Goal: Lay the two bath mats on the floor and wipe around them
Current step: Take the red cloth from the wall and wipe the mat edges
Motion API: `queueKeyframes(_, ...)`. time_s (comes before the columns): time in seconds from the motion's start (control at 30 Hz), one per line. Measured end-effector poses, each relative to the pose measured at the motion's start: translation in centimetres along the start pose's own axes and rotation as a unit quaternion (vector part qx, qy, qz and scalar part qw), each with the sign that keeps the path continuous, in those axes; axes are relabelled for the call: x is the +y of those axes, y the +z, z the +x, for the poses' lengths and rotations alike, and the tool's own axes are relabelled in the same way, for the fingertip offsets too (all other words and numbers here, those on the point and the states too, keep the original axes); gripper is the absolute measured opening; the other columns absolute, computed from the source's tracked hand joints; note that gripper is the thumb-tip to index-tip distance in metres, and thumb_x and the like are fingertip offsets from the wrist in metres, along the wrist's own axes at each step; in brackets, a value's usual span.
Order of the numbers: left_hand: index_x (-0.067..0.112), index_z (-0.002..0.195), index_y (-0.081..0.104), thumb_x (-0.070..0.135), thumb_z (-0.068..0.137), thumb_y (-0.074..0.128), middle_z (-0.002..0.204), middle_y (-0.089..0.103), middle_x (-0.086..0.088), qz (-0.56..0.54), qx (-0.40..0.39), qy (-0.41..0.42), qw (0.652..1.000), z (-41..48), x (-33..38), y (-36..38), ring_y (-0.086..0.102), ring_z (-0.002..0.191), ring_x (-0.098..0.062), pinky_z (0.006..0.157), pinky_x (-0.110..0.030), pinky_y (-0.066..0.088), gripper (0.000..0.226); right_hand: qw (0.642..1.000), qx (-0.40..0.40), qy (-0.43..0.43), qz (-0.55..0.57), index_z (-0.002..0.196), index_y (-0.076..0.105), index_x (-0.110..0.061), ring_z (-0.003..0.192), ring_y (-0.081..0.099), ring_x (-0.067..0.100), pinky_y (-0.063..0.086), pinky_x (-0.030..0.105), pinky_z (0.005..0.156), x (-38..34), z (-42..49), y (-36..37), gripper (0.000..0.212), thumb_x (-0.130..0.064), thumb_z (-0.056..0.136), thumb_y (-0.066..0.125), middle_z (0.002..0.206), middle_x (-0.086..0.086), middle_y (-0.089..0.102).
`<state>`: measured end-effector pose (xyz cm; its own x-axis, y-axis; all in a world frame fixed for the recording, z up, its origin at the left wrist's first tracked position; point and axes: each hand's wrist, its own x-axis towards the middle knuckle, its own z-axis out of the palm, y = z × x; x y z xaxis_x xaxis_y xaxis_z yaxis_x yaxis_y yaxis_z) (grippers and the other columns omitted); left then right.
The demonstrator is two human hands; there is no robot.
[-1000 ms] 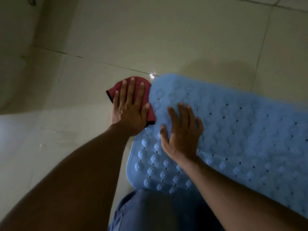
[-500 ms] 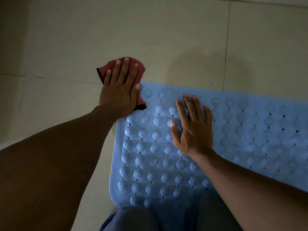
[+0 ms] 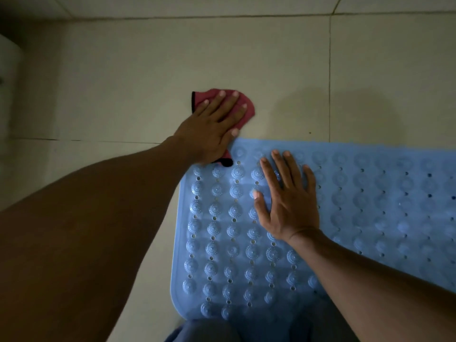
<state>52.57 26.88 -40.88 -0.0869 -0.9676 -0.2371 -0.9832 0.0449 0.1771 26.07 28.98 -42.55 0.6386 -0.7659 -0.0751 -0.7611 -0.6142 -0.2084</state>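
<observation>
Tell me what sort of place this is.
Probably a bathroom: a blue studded bath mat lies on pale floor tiles, and the left hand presses a red cloth to them.

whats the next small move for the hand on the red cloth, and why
Probably slide the left hand and the red cloth rightward over the floor tile, along the far edge of the blue bath mat. The cloth lies under straight fingers at the mat's far left corner, and the right hand presses flat on the mat, which should steady it.

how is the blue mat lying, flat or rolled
Flat: the visible mat lies spread on the floor, right hand resting on it.
</observation>
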Motion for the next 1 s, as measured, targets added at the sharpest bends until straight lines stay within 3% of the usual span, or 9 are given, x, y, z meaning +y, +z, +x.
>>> queueKeyframes(0.1,0.013,0.158,0.035,0.038,0.103,0.025,0.165,0.027,-0.018,-0.008,0.078,-0.052,0.996,-2.3,1.9,0.5,0.022,0.153,-0.041,0.121,-0.057,0.024,0.061,1.0,-0.008,0.0,0.0,0.155,0.032,-0.022,0.154,0.015,0.025,0.013,0.056,0.121,0.0,-0.1,0.0,0.069,-0.051,0.094,0.044,0.165,0.004,0.022)
queueKeyframes(0.2,0.005,0.158,0.032,0.029,0.098,0.034,0.166,0.025,-0.02,-0.074,0.145,-0.195,0.967,-7.7,6.8,2.8,0.019,0.155,-0.038,0.124,-0.052,0.021,0.065,1.0,-0.011,-0.003,-0.01,0.156,0.03,-0.022,0.154,0.014,0.026,0.013,0.056,0.121,0.0,-0.1,0.2,0.069,-0.052,0.095,0.041,0.166,0.005,0.022)
queueKeyframes(0.4,0.002,0.161,0.015,0.038,0.104,0.031,0.171,0.007,-0.015,-0.139,0.122,-0.347,0.919,-12.2,16.2,7.2,0.001,0.158,-0.027,0.127,-0.048,0.011,0.069,0.999,0.044,-0.017,-0.011,0.151,0.04,-0.016,0.15,0.026,0.029,0.022,0.055,0.117,-0.2,-0.3,-0.2,0.065,-0.049,0.096,0.043,0.16,0.008,0.034)
queueKeyframes(0.57,0.006,0.162,0.009,0.046,0.102,0.034,0.171,0.003,-0.013,-0.105,0.109,-0.351,0.924,-11.8,16.2,7.5,-0.004,0.158,-0.026,0.128,-0.045,0.002,0.076,0.99,0.104,-0.085,0.044,0.142,0.052,-0.019,0.141,0.04,0.029,0.031,0.048,0.107,-2.0,5.2,-2.0,0.057,-0.032,0.086,0.054,0.151,0.006,0.047)
queueKeyframes(0.63,0.007,0.163,0.006,0.046,0.102,0.034,0.172,0.001,-0.011,-0.107,0.11,-0.354,0.923,-11.9,16.4,7.7,-0.006,0.158,-0.025,0.128,-0.044,0.001,0.077,0.98,0.064,-0.179,0.058,0.144,0.051,-0.024,0.148,0.031,0.031,0.026,0.052,0.115,-3.9,9.8,-3.1,0.058,-0.027,0.087,0.05,0.157,0.006,0.041)
queueKeyframes(0.73,0.009,0.163,0.001,0.047,0.103,0.032,0.172,-0.005,-0.009,-0.107,0.086,-0.363,0.922,-11.9,16.0,7.6,-0.01,0.158,-0.024,0.128,-0.044,0.0,0.078,0.95,-0.117,-0.288,0.017,0.152,0.039,-0.03,0.154,0.016,0.028,0.013,0.054,0.122,-5.1,15.1,-3.2,0.053,-0.032,0.099,0.039,0.164,0.004,0.026)
queueKeyframes(0.8,0.01,0.163,-0.001,0.048,0.103,0.031,0.172,-0.006,-0.009,-0.102,0.08,-0.364,0.922,-12.0,16.0,7.6,-0.012,0.158,-0.024,0.128,-0.045,0.0,0.078,0.952,-0.153,-0.266,-0.013,0.154,0.032,-0.034,0.154,0.014,0.026,0.014,0.051,0.122,-4.1,15.8,-2.3,0.052,-0.043,0.103,0.031,0.167,0.001,0.02)
queueKeyframes(0.93,0.01,0.163,-0.001,0.048,0.103,0.031,0.172,-0.006,-0.009,-0.099,0.083,-0.362,0.923,-11.9,16.0,7.4,-0.011,0.158,-0.023,0.128,-0.045,0.0,0.078,0.996,-0.021,-0.076,-0.034,0.149,0.042,-0.032,0.139,0.037,0.04,0.03,0.052,0.108,-2.4,12.7,-2.3,0.057,-0.055,0.098,0.031,0.156,0.009,0.039)
queueKeyframes(1.0,0.01,0.163,0.0,0.048,0.103,0.032,0.172,-0.005,-0.009,-0.092,0.077,-0.366,0.923,-11.9,16.0,7.5,-0.01,0.158,-0.024,0.128,-0.044,-0.001,0.078,0.998,-0.028,-0.036,-0.036,0.149,0.042,-0.03,0.135,0.039,0.043,0.032,0.053,0.105,-1.3,11.7,-2.8,0.058,-0.055,0.097,0.033,0.153,0.011,0.041)
